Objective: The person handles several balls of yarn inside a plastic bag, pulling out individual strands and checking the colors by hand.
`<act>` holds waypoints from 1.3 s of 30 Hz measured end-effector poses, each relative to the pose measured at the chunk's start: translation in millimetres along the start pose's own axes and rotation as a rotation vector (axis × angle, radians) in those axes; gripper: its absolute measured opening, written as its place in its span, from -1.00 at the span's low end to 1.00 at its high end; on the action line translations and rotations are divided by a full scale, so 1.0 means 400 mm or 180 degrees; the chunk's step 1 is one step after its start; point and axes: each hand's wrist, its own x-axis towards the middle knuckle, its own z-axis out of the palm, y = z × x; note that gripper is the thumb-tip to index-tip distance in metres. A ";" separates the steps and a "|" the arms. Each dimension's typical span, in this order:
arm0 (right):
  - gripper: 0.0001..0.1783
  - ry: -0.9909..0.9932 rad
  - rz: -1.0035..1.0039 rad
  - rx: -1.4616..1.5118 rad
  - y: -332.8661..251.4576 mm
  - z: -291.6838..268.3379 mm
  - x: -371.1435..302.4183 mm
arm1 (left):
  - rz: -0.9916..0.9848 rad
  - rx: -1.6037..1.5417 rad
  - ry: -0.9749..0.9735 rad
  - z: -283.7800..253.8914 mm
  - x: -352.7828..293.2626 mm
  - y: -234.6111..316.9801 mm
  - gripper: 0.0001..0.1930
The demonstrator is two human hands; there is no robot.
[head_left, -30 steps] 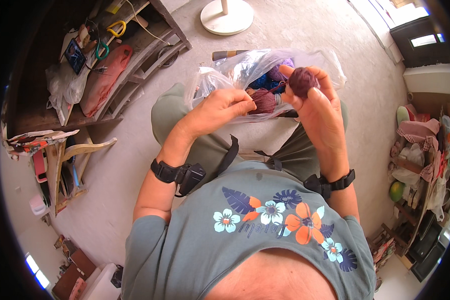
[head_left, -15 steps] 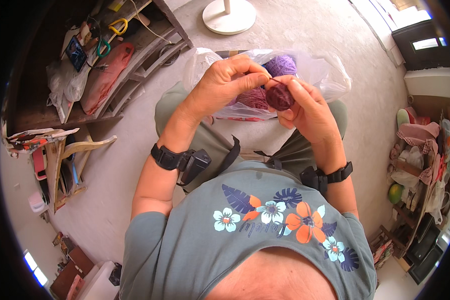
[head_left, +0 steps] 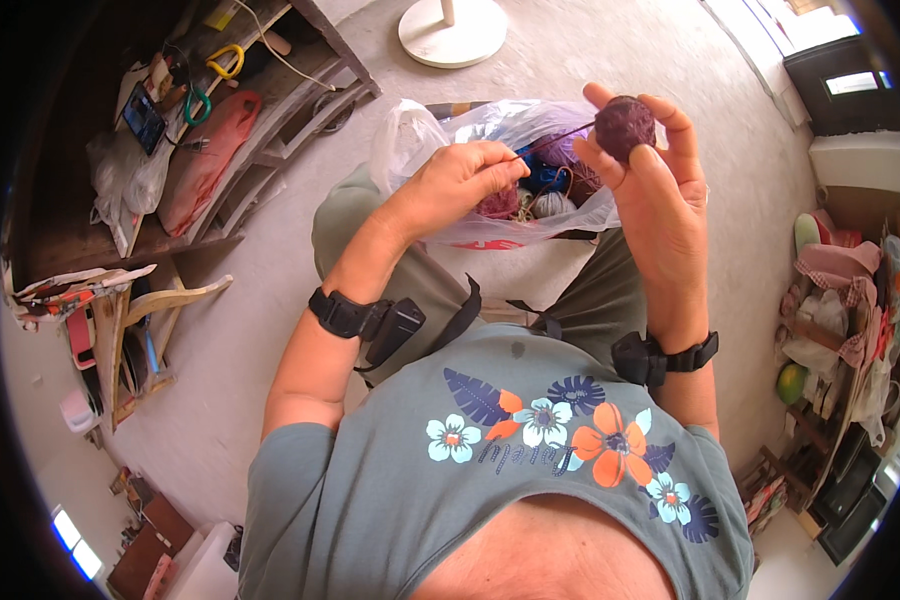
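My right hand [head_left: 660,185] is closed by its fingertips round a small dark maroon yarn ball [head_left: 626,128], raised to the right of the bag. A dark strand of yarn [head_left: 562,138] runs taut from the ball to my left hand [head_left: 462,182], which pinches it between thumb and fingers. Below the strand, a white plastic bag [head_left: 410,135] gapes between my knees. Inside it lie a purple yarn ball [head_left: 560,152], a reddish-maroon yarn ball [head_left: 498,204], a grey yarn ball [head_left: 553,205] and some blue yarn [head_left: 545,180].
Beyond the bag stands a white round base [head_left: 452,40] with a post. To the left is a wooden shelf unit [head_left: 305,110] bearing scissors [head_left: 226,62], a phone [head_left: 144,118] and plastic bags. Against the right wall, a rack [head_left: 820,340] holds cloths and bags.
My right hand has moved right and away with the maroon ball, and its fingers have spread round it. A longer strand stretches between my hands. My left hand has lowered slightly, uncovering more of the bag's contents.
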 end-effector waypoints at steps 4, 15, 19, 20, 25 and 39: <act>-0.60 0.0437 -0.0338 -0.1543 0.034 -0.019 0.004 | 0.0150 0.0081 -0.0329 0.013 -0.026 0.101 -0.79; -0.68 -0.0477 0.1210 0.0240 0.017 -0.032 -0.049 | 0.0779 0.0011 0.0202 0.001 -0.020 0.142 -0.85; -0.65 -0.0380 0.0708 0.0357 0.012 -0.022 -0.047 | 0.0495 -0.0284 0.0290 0.021 -0.036 0.082 -0.79; -0.67 -0.0272 0.0623 0.0426 0.008 -0.018 -0.046 | 0.0493 -0.0282 0.0292 0.020 -0.042 0.071 -0.79; -0.71 0.0490 0.0462 -0.0200 0.019 -0.016 -0.036 | 0.0408 0.0297 -0.0288 0.045 -0.067 0.066 -0.78; -0.58 -0.0832 0.1596 0.0313 0.042 -0.074 -0.106 | 0.0268 -0.0060 0.0107 0.031 -0.082 0.095 -0.86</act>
